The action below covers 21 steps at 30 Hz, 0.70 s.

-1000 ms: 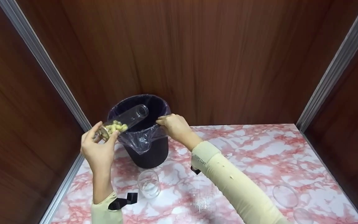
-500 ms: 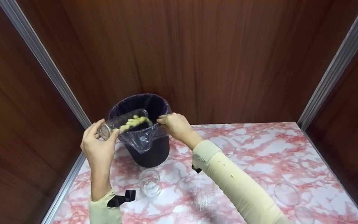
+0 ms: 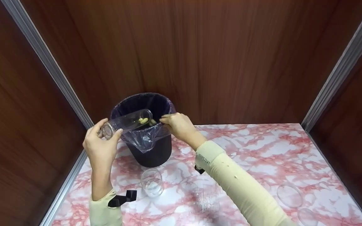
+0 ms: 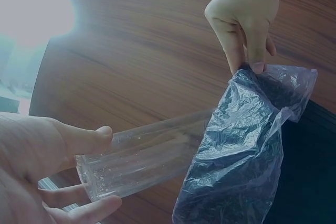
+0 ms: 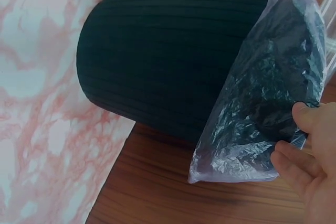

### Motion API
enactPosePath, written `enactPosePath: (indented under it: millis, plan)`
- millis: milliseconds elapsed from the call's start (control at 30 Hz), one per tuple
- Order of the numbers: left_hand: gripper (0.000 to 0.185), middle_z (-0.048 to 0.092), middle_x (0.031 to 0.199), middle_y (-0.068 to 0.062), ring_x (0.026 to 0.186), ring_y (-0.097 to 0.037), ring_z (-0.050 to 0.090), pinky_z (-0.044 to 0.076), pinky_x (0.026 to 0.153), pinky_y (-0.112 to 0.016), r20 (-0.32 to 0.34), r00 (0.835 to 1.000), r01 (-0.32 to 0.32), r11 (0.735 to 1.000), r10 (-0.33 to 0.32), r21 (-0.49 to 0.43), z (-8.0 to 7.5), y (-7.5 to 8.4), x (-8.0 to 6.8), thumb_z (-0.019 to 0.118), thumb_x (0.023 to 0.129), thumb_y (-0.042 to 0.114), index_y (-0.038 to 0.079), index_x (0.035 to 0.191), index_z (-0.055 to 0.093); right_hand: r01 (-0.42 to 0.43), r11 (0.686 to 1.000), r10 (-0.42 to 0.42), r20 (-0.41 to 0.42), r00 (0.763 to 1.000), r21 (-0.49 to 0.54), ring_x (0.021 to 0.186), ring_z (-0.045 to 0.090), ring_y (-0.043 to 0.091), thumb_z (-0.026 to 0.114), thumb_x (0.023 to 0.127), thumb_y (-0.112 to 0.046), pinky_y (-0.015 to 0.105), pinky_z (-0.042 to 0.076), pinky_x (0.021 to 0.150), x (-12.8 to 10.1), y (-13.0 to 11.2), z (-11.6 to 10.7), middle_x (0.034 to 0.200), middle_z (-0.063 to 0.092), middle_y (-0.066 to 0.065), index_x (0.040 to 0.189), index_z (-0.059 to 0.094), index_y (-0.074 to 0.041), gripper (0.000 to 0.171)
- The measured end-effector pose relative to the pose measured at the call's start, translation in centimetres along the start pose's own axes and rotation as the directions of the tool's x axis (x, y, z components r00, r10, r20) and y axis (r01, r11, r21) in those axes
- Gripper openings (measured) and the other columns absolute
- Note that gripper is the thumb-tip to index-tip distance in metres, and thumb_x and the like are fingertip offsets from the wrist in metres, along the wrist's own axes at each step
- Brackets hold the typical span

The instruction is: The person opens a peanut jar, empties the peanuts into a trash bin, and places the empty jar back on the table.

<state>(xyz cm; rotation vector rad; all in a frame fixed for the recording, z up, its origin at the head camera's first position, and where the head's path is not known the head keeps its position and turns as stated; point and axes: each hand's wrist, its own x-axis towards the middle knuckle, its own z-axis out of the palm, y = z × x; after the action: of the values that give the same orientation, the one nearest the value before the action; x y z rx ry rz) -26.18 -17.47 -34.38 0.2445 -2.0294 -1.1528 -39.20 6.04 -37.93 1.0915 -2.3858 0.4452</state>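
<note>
My left hand (image 3: 101, 147) grips a clear cylindrical jar (image 3: 123, 122) near its base, fingers and thumb on either side. The jar is tipped, its mouth low over the inside of a black trash bin (image 3: 151, 157). A few yellowish knobbly pieces (image 3: 143, 120) lie near that mouth; in the left wrist view, small crumbs cling inside the jar's base (image 4: 100, 182). A thin translucent bin bag (image 5: 262, 93) lines the bin and folds over its rim. With thumb and fingers my right hand (image 3: 181, 127) pinches this bag at the bin's right edge. The bin's bottom is hidden.
A second clear jar (image 3: 152, 185) stands on the marbled red-and-white tabletop (image 3: 256, 147) in front of the bin. Two clear round discs, one larger (image 3: 289, 196) and one smaller (image 3: 307, 216), lie at the right. Dark wood panels (image 3: 231, 62) enclose the back and sides.
The jar's base has come up and its mouth has dipped. The yellowish pieces slid from the base toward the mouth, and most have left the jar. My right hand keeps its pinch.
</note>
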Motion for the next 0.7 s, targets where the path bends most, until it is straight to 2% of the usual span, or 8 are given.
enactPosePath:
  millis: [400, 533, 667, 700]
  plan:
    - [0.049, 0.062, 0.115, -0.012, 0.097, -0.03, 0.063, 0.05, 0.087, -0.04, 0.015, 1.0, -0.016, 1.0, 0.016, -0.003, -0.29, -0.08, 0.27, 0.086, 0.073, 0.012, 0.01, 0.12, 0.069, -0.028, 0.999, 0.028, -0.001, 1.0, 0.028, 0.104, 0.066, 0.022, 0.068, 0.087, -0.001, 0.039, 0.055, 0.083, 0.12, -0.08, 0.01, 0.117, 0.068, 0.004, 0.114, 0.074, -0.013, 0.031]
    - [0.049, 0.062, 0.114, -0.007, 0.093, -0.023, 0.063, 0.054, 0.08, -0.033, -0.047, 0.998, -0.052, 0.997, 0.05, -0.056, -0.23, 0.15, 0.29, 0.087, 0.072, 0.01, 0.012, 0.118, 0.07, -0.016, 0.999, 0.016, -0.011, 1.0, 0.035, 0.104, 0.065, 0.022, 0.067, 0.086, 0.0, 0.04, 0.055, 0.083, 0.12, -0.04, 0.19, 0.117, 0.068, 0.004, 0.115, 0.074, -0.013, 0.032]
    - [0.049, 0.061, 0.114, -0.002, 0.093, -0.015, 0.061, 0.057, 0.072, -0.028, -0.135, 0.985, -0.123, 0.984, 0.105, -0.128, -0.11, 0.6, 0.28, 0.087, 0.072, 0.01, 0.014, 0.118, 0.071, -0.018, 0.999, 0.019, -0.021, 1.0, 0.039, 0.104, 0.065, 0.023, 0.067, 0.085, 0.001, 0.039, 0.055, 0.082, 0.02, 0.11, 0.37, 0.117, 0.068, 0.004, 0.115, 0.073, -0.012, 0.033]
    - [0.049, 0.062, 0.114, -0.002, 0.095, -0.016, 0.061, 0.057, 0.074, -0.028, -0.145, 0.982, -0.141, 0.982, 0.123, -0.125, -0.1, 0.66, 0.32, 0.087, 0.071, 0.009, 0.013, 0.118, 0.071, -0.017, 0.999, 0.018, -0.023, 1.0, 0.041, 0.104, 0.065, 0.022, 0.067, 0.085, 0.001, 0.039, 0.055, 0.082, 0.02, 0.14, 0.39, 0.117, 0.068, 0.004, 0.115, 0.073, -0.012, 0.033]
